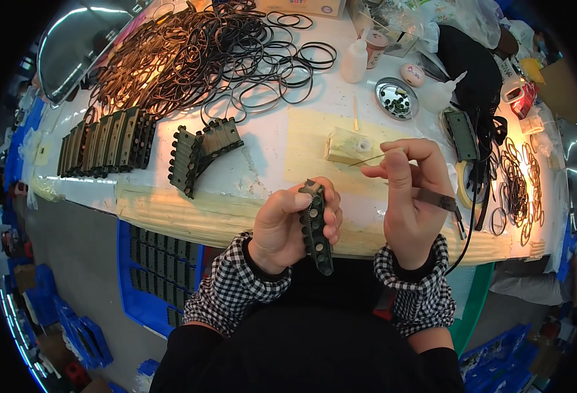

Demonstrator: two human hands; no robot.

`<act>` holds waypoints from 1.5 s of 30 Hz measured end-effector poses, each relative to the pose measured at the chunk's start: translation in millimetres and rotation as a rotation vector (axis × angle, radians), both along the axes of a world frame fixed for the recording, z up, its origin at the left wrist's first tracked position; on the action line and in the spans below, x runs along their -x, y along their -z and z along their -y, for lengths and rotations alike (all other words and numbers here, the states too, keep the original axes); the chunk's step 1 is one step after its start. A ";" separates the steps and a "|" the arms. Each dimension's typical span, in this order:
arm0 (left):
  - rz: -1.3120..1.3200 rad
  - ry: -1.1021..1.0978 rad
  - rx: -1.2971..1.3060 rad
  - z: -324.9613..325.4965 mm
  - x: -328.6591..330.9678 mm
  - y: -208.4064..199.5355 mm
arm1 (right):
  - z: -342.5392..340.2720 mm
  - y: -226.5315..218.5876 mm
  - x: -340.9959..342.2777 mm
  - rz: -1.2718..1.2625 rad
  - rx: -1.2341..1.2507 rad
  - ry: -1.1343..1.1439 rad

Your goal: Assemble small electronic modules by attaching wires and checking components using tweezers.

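Note:
My left hand (282, 226) is closed around a dark green toy track piece (316, 229) with scalloped edges and round studs, its thumb on the upper end. To the right, my right hand (416, 196) pinches a thin pale stick (369, 160) between thumb and forefinger. A dark flat strip-like tool (436, 198) is tucked in the same hand; its kind is unclear. Just beyond the stick's tip sits a pale yellow block (348, 145) with a small white round piece on it. Two more green track pieces (203, 150) lie crossed on the table, left of my left hand.
A row of green pieces (105, 143) stands at the left. Behind it spreads a big heap of dark rubber rings (190, 59). A round metal dish (396, 98) of small dark parts, a white bottle (353, 60) and a black cable (475, 216) are right. Below hangs a blue tray (126, 281) of green pieces.

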State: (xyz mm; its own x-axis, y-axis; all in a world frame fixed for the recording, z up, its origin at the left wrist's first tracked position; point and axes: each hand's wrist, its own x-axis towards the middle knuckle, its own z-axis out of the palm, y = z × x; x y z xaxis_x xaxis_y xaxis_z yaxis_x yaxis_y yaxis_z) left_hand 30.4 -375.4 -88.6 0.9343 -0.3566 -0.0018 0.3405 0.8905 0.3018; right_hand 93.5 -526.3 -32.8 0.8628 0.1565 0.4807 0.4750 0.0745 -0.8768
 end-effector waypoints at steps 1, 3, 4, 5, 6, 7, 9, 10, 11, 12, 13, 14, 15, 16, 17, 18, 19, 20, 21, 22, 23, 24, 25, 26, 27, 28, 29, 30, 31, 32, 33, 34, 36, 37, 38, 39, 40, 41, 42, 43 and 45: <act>0.006 -0.001 0.008 0.1 -0.2 0.7 | 0.9 1.1 -3.8 0.044 0.074 0.110; 0.017 -0.005 0.018 0.2 -0.6 0.7 | 6.0 1.7 -10.4 0.177 0.347 0.222; 0.022 -0.009 0.021 0.1 -0.6 0.5 | 7.0 2.3 -13.5 0.243 0.483 0.277; 0.027 -0.012 0.023 0.1 -0.6 0.3 | 5.4 4.0 -16.7 0.312 0.509 0.272; 0.027 -0.015 0.018 -0.2 -0.3 0.5 | 4.4 5.4 -16.5 0.295 0.523 0.263; 0.027 -0.017 0.014 -0.6 0.1 1.1 | 3.3 6.5 -16.1 0.277 0.536 0.254; 0.036 -0.017 0.013 -0.8 0.0 2.0 | 3.2 8.5 -16.4 0.271 0.540 0.244; 0.045 -0.015 0.016 -0.9 -0.4 2.3 | 3.7 9.5 -17.1 0.283 0.530 0.243; 0.055 -0.012 0.020 -0.9 -0.6 2.7 | 4.2 9.8 -17.3 0.294 0.520 0.242; 0.060 -0.019 0.041 -0.7 -0.7 3.5 | 4.4 8.8 -16.4 0.292 0.523 0.247; 0.066 -0.026 0.061 -0.3 -0.7 4.2 | 4.9 7.0 -14.7 0.290 0.525 0.252; 0.071 -0.033 0.082 -0.1 -0.7 4.5 | 5.3 5.0 -13.2 0.288 0.527 0.257; 0.069 -0.033 0.074 -0.1 -1.0 3.8 | 6.3 2.8 -12.4 0.298 0.516 0.282; 0.067 -0.034 0.067 -0.3 -1.4 2.6 | 7.6 0.6 -11.7 0.308 0.505 0.307; 0.065 -0.035 0.059 -0.4 -1.6 1.8 | 8.3 -0.5 -11.5 0.318 0.494 0.331; 0.069 -0.041 0.078 0.0 -1.7 2.9 | 8.7 -0.3 -11.9 0.328 0.493 0.334; 0.073 -0.047 0.097 0.4 -1.5 5.0 | 8.8 0.6 -13.2 0.338 0.492 0.336; 0.077 -0.054 0.115 0.7 -1.5 6.0 | 8.8 1.7 -14.3 0.348 0.490 0.338; 0.073 -0.053 0.105 0.6 -1.9 5.4 | 8.5 3.2 -15.3 0.335 0.501 0.325; 0.069 -0.053 0.094 0.2 -2.1 4.4 | 8.0 4.9 -16.0 0.321 0.511 0.313; 0.066 -0.052 0.084 0.1 -2.5 3.7 | 7.9 6.6 -16.5 0.307 0.522 0.301; 0.068 -0.054 0.079 0.0 -2.3 3.7 | 8.0 9.0 -16.7 0.296 0.545 0.283; 0.071 -0.056 0.073 0.0 -2.3 3.7 | 8.6 11.2 -17.1 0.285 0.567 0.265; 0.074 -0.057 0.068 0.0 -2.3 3.8 | 9.1 12.1 -17.3 0.273 0.590 0.248; 0.080 -0.063 0.072 -0.3 -2.1 3.9 | 9.1 9.6 -16.1 0.281 0.590 0.263; 0.087 -0.068 0.077 -0.6 -1.9 4.1 | 9.7 4.8 -13.1 0.289 0.590 0.278; 0.093 -0.074 0.081 -0.7 -1.9 4.1 | 10.4 1.8 -10.2 0.297 0.589 0.294; 0.097 -0.092 0.063 -0.3 -1.7 3.9 | 12.6 1.4 -7.8 0.322 0.486 0.249; 0.101 -0.111 0.044 0.3 -1.5 3.1 | 15.4 0.5 -5.5 0.345 0.382 0.205; 0.104 -0.129 0.026 0.6 -1.3 2.4 | 18.5 -7.2 1.0 0.318 0.429 0.191; 0.111 -0.131 0.020 0.8 -1.1 2.2 | 21.2 -15.5 7.8 0.290 0.478 0.177; 0.117 -0.133 0.014 0.7 -1.0 1.7 | 23.9 -23.8 14.6 0.262 0.527 0.163; 0.131 -0.136 0.009 1.1 -0.9 1.4 | 33.2 -37.1 31.2 0.094 0.579 -0.034; 0.138 -0.138 0.009 1.6 -0.9 1.4 | 32.2 -35.7 36.0 0.060 0.476 -0.067; 0.146 -0.140 0.010 1.9 -0.9 1.6 | 31.3 -35.7 34.9 0.114 0.459 -0.128; 0.150 -0.138 0.025 1.6 -0.6 2.2 | 30.2 -36.2 32.8 0.168 0.442 -0.192; 0.155 -0.138 0.040 1.0 -0.5 2.9 | 28.9 -37.0 32.0 0.221 0.424 -0.255; 0.160 -0.137 0.055 0.6 -0.3 3.7 | 23.2 -42.0 36.7 0.122 0.432 -0.274; 0.169 -0.144 0.053 0.8 -0.6 3.6 | 20.3 -39.5 38.7 0.126 0.421 -0.258; 0.179 -0.152 0.050 1.3 -1.0 3.6 | 18.0 -34.1 40.0 0.129 0.410 -0.242; 0.188 -0.157 0.052 2.2 -1.2 3.0 | 16.7 -26.1 40.1 0.146 0.362 -0.231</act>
